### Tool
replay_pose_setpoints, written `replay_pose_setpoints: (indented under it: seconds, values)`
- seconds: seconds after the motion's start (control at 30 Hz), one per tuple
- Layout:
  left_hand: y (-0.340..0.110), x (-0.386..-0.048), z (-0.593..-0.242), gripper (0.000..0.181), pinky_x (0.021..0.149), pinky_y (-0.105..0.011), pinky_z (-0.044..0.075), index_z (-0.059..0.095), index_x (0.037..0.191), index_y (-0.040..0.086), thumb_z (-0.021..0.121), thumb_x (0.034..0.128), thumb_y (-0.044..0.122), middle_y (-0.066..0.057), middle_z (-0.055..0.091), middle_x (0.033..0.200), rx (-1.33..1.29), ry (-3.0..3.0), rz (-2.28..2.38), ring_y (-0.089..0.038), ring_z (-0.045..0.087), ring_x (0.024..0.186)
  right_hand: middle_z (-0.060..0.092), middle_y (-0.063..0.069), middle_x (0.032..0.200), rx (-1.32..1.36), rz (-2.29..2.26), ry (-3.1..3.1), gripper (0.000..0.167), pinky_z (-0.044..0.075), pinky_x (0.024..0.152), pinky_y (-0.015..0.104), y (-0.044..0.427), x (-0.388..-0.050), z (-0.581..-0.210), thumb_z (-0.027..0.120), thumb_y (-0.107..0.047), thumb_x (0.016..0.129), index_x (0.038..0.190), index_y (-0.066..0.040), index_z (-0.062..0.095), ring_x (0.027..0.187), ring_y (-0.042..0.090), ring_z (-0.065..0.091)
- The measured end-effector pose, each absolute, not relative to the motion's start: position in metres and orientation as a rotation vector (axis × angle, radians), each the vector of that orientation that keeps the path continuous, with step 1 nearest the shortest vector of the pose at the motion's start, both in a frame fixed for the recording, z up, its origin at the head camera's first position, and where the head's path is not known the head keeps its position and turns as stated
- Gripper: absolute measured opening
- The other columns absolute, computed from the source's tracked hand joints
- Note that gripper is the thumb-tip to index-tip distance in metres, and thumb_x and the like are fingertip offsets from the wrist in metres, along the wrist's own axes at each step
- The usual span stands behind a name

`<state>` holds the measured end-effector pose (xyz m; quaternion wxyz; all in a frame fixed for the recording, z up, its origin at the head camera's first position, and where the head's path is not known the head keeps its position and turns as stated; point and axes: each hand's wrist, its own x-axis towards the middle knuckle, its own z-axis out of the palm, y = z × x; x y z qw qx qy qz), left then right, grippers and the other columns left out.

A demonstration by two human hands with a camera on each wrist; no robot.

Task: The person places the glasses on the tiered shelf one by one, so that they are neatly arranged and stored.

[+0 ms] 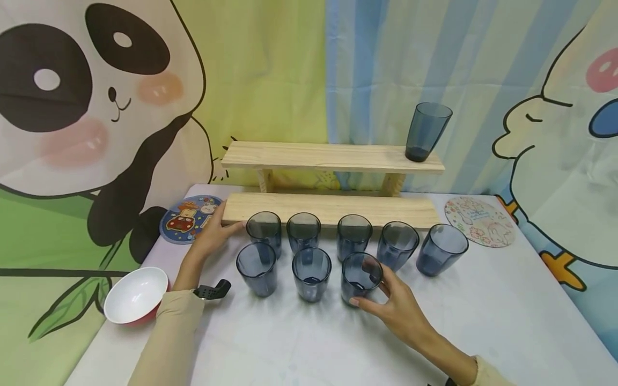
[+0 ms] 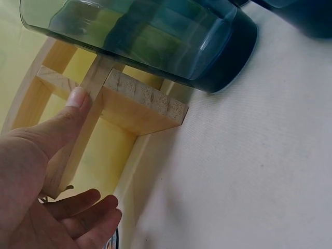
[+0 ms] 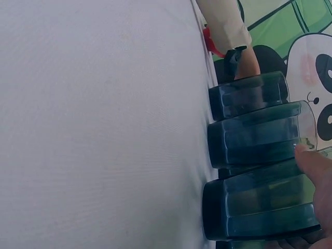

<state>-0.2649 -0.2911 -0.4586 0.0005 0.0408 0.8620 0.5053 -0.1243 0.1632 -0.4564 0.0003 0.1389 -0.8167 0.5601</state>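
While the right grip (image 1: 403, 311) holds a blue-grey glass (image 1: 361, 281), thumb on the near side and fingers round the right side, that glass stands upright, its base appearing to meet the bench (image 1: 289, 343). To the left of the right grip, two similar glasses (image 1: 311, 273) complete the near row with the held one. Beyond it, five more form a far row (image 1: 354, 236); the two at its right end are set somewhat nearer the person than the others.

The left grip (image 1: 212, 236) is wide, thumb spread from the fingers, at the left end of a two-tier wooden shelf (image 1: 333, 206). In the left wrist view the thumb overlaps the shelf's end frame; firm contact cannot be confirmed. Just right of this grip stands the far row's leftmost glass.

Well beyond the right grip, one glass (image 1: 427, 134) stands upright at the right end of the upper tier. A blue patterned mat (image 1: 181, 221) lies just left of the left grip; a floral mat (image 1: 480, 222) lies beyond and right of the right grip. A white-lined bowl (image 1: 135, 295) sits beside the left sleeve (image 1: 171, 332).
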Motion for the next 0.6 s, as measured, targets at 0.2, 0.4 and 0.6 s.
replay_pose_setpoints:
  seconds: [0.2, 0.4, 0.6]
  values:
    - [-0.292, -0.266, -0.459, 0.099, 0.128, -0.066, 0.008, 0.002, 0.170, 0.008, 0.072, 0.1021, 0.023, -0.026, 0.009, 0.175, 0.142, 2.691, 1.610, -0.048, 0.009, 0.160, 0.057, 0.008, 0.153, 0.450, 1.752, -2.518, 0.084, 0.039, 0.113, 0.015, 0.161, -0.123, -0.459, 0.096, -0.026, 0.078, 0.151, -0.014, 0.055, 0.143, 0.025, 0.053]
    - [-0.289, -0.267, -0.461, 0.096, 0.128, -0.066, 0.007, 0.002, 0.171, 0.009, 0.070, 0.1036, 0.024, -0.025, 0.008, 0.175, 0.148, 2.693, 1.601, -0.048, 0.008, 0.161, 0.060, 0.008, 0.150, 0.462, 1.754, -2.522, 0.082, 0.040, 0.112, 0.016, 0.160, -0.119, -0.453, 0.096, -0.027, 0.078, 0.149, -0.014, 0.056, 0.141, 0.024, 0.056]
    - [-0.290, -0.264, -0.458, 0.096, 0.128, -0.066, 0.008, 0.003, 0.171, 0.011, 0.070, 0.1035, 0.027, -0.024, 0.009, 0.175, 0.131, 2.704, 1.588, -0.047, 0.008, 0.161, 0.061, 0.007, 0.147, 0.509, 1.785, -2.589, 0.077, 0.043, 0.111, 0.017, 0.162, -0.114, -0.414, 0.093, -0.030, 0.082, 0.147, -0.012, 0.057, 0.140, 0.024, 0.058]
